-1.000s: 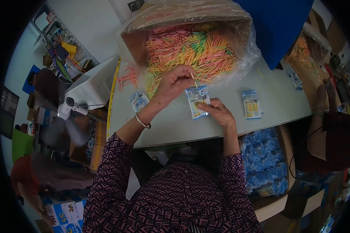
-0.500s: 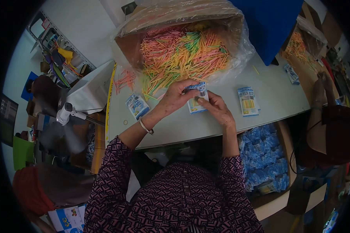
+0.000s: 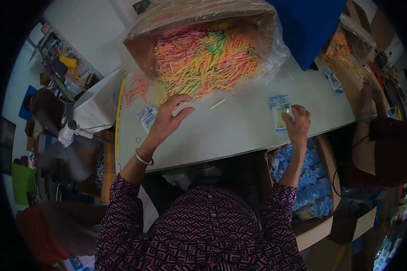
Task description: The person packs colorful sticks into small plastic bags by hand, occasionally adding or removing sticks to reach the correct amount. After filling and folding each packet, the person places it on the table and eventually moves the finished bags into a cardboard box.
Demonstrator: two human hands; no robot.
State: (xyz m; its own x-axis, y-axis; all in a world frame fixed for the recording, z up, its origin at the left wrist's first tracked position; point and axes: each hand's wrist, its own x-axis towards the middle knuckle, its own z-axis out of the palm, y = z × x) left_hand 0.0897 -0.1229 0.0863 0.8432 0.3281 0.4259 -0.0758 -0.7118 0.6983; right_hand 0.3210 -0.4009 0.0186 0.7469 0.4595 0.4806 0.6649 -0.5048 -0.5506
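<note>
My left hand [image 3: 169,119] hovers over the table in front of the stick pile. Its thumb and fingers are apart, and a pink stick [image 3: 181,107] shows between them. My right hand [image 3: 298,124] is at a blue-and-white packet [image 3: 279,105] on the table; its thumb lies over the packet's front, with the other fingers curved apart beyond the right edge. Whether a second packet lies under this one is hidden. Another blue-and-white packet [image 3: 147,118] lies left of my left hand, partly behind it. A pile of pink, yellow and green sticks [image 3: 208,63] spills from a plastic-lined carton [image 3: 140,54].
Below the table's [image 3: 203,140] right edge stands a carton [image 3: 332,167] of blue packets [image 3: 303,180]. Loose sticks [image 3: 138,90] lie at left, near a fan [image 3: 68,133]. A co-worker's hands [image 3: 368,92] are at far right, near another packet [image 3: 333,81].
My hands have separated: the left moved left, the right moved right to the packet there. The packet they both held is gone from the middle. The view has shifted slightly.
</note>
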